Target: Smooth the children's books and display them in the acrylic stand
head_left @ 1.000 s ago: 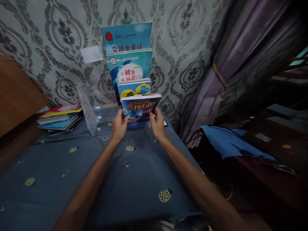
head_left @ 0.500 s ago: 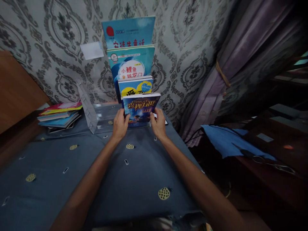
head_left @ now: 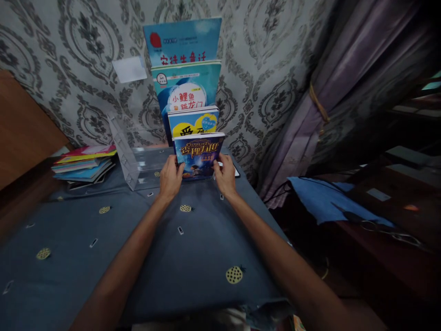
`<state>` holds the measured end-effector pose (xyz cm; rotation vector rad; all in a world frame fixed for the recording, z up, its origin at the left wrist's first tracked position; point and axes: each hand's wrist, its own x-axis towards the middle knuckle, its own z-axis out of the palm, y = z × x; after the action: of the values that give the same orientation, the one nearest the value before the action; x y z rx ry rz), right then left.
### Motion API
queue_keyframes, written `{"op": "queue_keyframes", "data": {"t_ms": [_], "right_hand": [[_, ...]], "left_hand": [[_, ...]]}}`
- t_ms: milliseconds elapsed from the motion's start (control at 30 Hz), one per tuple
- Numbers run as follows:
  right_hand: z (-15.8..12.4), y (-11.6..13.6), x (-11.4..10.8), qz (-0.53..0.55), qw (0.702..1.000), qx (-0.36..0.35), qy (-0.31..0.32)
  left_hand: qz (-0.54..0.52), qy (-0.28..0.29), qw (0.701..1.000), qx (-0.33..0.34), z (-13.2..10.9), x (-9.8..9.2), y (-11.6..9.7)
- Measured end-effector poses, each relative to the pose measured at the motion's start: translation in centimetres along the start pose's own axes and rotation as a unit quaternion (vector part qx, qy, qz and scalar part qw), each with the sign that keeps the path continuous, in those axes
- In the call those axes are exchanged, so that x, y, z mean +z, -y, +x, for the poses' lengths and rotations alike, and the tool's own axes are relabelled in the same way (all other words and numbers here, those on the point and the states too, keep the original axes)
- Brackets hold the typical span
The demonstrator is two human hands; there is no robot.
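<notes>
My left hand (head_left: 171, 177) and my right hand (head_left: 224, 174) grip the two lower sides of a dark blue book (head_left: 199, 155) that stands upright in the front step of a clear acrylic stand (head_left: 129, 156). Behind it rise three more books in steps: a yellow-and-blue book (head_left: 193, 122), a teal book with a white oval (head_left: 186, 87), and a light blue book (head_left: 182, 41) at the top. All stand on a bed covered by a dark blue sheet (head_left: 193, 248) with small round motifs.
A flat pile of several thin books (head_left: 84, 163) lies left of the stand. A wooden headboard (head_left: 24, 128) is at far left, patterned wallpaper behind. A purple curtain (head_left: 330, 92) hangs at right, with a blue cloth (head_left: 330, 202) on a dark wooden surface.
The dark blue book has sunk a little lower into the front step between my hands. My view has shifted slightly.
</notes>
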<state>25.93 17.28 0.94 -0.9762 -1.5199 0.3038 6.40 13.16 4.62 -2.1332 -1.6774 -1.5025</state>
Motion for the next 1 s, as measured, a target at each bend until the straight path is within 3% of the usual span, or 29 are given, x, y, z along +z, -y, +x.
{"op": "queue_keyframes", "data": {"t_ms": [600, 1000], "right_hand": [[-0.6, 0.0, 0.8, -0.061, 0.998, -0.009, -0.026], [-0.9, -0.2, 1.1, -0.078, 0.996, -0.008, -0.032]], "left_hand": [[0.013, 0.006, 0.998, -0.059, -0.3, 0.1, 0.1], [0.197, 0.091, 0.972, -0.084, 0.0, -0.5, -1.5]]}}
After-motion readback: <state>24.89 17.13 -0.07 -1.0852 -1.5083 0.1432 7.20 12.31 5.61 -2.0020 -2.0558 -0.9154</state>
